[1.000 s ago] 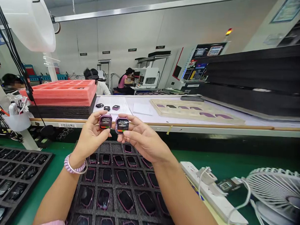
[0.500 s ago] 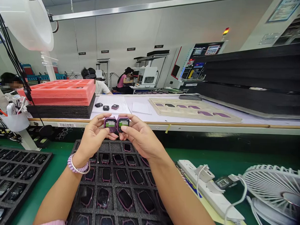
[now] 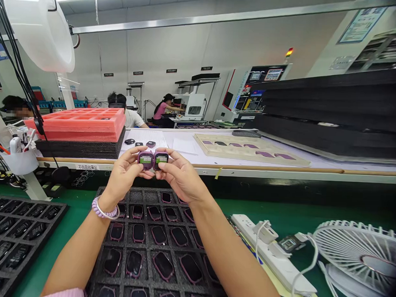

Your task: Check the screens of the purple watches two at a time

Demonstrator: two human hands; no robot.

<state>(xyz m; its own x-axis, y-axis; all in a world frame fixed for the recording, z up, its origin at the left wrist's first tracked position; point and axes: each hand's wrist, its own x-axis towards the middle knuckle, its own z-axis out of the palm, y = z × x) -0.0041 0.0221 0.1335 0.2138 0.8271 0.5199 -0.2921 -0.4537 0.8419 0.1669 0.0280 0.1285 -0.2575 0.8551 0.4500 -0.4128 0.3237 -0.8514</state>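
Observation:
Two purple-framed smartwatch cases are held side by side above the front of a black foam tray (image 3: 144, 197), their lit screens showing green. My left hand (image 3: 125, 172) grips the left watch case (image 3: 145, 160) by its edges. In my right hand (image 3: 180, 174) is the right watch case (image 3: 160, 158), with the thumb at the lower part of its screen. The two cases are close together, perhaps touching. Below, the foam tray holds several dark-screened watch cases (image 3: 163, 266) in its compartments; my forearms cover part of it.
Left lies another black tray (image 3: 52, 230) of watch parts. At right are a white power strip (image 3: 275, 255) and a white fan (image 3: 359, 254). The shelf ahead carries red foam trays (image 3: 84, 129), a beige tray (image 3: 224, 151) and several small black pieces (image 3: 150, 144).
The camera view has shifted slightly. Both hands still hold the two watch cases side by side, their screens lit. In the background, a person in pink has extended an arm toward a machine.

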